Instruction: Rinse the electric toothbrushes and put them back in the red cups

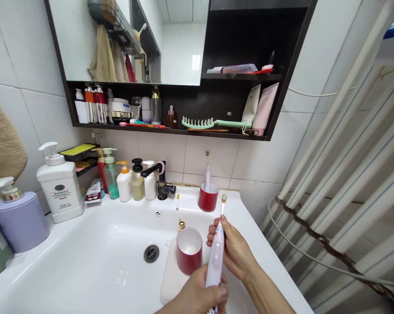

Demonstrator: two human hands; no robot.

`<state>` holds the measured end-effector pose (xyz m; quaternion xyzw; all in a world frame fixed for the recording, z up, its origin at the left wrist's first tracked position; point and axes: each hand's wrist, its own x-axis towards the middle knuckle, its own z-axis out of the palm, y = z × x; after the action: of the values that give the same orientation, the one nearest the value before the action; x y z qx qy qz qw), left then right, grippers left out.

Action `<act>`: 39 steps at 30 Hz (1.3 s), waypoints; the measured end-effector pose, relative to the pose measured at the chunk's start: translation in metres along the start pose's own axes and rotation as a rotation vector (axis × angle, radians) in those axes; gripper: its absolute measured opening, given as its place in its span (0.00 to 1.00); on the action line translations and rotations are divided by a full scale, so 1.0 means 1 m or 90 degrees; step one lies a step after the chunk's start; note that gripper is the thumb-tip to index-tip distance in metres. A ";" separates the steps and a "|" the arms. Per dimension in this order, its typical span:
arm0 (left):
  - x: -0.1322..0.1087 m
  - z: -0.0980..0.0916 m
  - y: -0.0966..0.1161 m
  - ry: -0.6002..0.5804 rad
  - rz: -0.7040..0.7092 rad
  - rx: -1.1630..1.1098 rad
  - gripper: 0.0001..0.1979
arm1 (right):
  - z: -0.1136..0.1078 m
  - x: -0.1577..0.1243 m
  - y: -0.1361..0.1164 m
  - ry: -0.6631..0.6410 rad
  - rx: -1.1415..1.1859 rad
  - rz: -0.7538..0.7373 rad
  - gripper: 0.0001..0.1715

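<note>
A pale pink electric toothbrush (215, 259) stands nearly upright between my hands, bristle head up. My left hand (201, 290) wraps round the lower end of its handle. Higher up, my right hand (236, 248) grips the neck where the brush head meets the handle. Just left of my hands, a red cup (189, 253) with a white inside sits on a white pad (169, 277) in the sink. On the back ledge a second red cup (208, 198) holds another electric toothbrush (207, 176), head up.
A white sink (111, 261) with a dark drain (151, 253) spreads to the left. A black faucet (160, 179) rises behind it. Several pump bottles (61, 189) line the left and back ledge. Above hangs a dark mirror cabinet (173, 133); a striped shower curtain (347, 174) is at right.
</note>
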<state>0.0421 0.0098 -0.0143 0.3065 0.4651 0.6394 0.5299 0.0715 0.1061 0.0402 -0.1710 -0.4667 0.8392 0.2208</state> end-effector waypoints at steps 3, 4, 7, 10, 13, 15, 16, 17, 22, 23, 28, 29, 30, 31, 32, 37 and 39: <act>0.003 -0.002 -0.006 0.043 0.013 0.046 0.18 | 0.002 -0.003 0.000 -0.001 -0.022 -0.030 0.11; 0.003 -0.003 -0.007 0.057 0.018 0.065 0.18 | 0.002 -0.004 0.000 0.005 -0.036 -0.044 0.11; 0.005 -0.004 -0.010 0.036 0.041 0.052 0.20 | 0.003 -0.006 -0.001 0.001 -0.033 -0.045 0.12; 0.006 -0.004 -0.011 0.000 0.048 -0.012 0.23 | 0.005 -0.006 -0.002 -0.019 0.009 -0.020 0.13; 0.006 -0.004 -0.011 -0.014 0.042 -0.026 0.24 | 0.005 -0.006 -0.001 -0.025 0.021 -0.011 0.14; 0.006 -0.004 -0.011 0.009 0.043 0.005 0.23 | 0.005 -0.007 -0.001 -0.009 -0.018 -0.034 0.15; 0.006 -0.003 -0.011 0.027 0.046 0.028 0.23 | 0.005 -0.007 -0.001 0.004 -0.047 -0.053 0.15; 0.006 -0.003 -0.010 0.047 0.050 0.052 0.21 | 0.005 -0.008 -0.001 0.015 -0.073 -0.072 0.15; 0.004 -0.003 0.000 0.103 0.107 0.130 0.13 | 0.007 -0.013 0.001 -0.017 -0.157 -0.083 0.15; 0.004 -0.004 0.004 0.119 0.119 0.144 0.11 | 0.008 -0.014 0.001 -0.040 -0.197 -0.089 0.15; -0.005 -0.017 0.029 0.237 0.188 0.360 0.11 | 0.014 -0.011 -0.004 -0.052 -0.320 -0.199 0.17; -0.007 -0.022 0.032 0.281 0.204 0.429 0.12 | 0.016 -0.006 -0.006 -0.024 -0.321 -0.238 0.18; -0.008 -0.027 0.034 0.328 0.213 0.500 0.14 | 0.017 0.000 -0.008 0.001 -0.332 -0.278 0.18; -0.010 -0.032 0.034 0.372 0.207 0.569 0.16 | 0.018 0.007 -0.009 0.019 -0.352 -0.315 0.20; -0.010 -0.037 0.032 0.410 0.188 0.633 0.17 | 0.019 0.014 -0.009 0.028 -0.379 -0.342 0.21; -0.003 -0.056 0.008 0.427 0.035 0.812 0.12 | 0.014 0.039 0.013 0.068 -0.482 -0.357 0.20; 0.001 -0.058 0.003 0.406 0.029 0.834 0.08 | 0.010 0.042 0.023 0.081 -0.508 -0.357 0.18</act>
<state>-0.0106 -0.0053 -0.0334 0.3691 0.8778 0.2988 0.0626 0.0266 0.1105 0.0223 -0.1609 -0.7654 0.4914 0.3832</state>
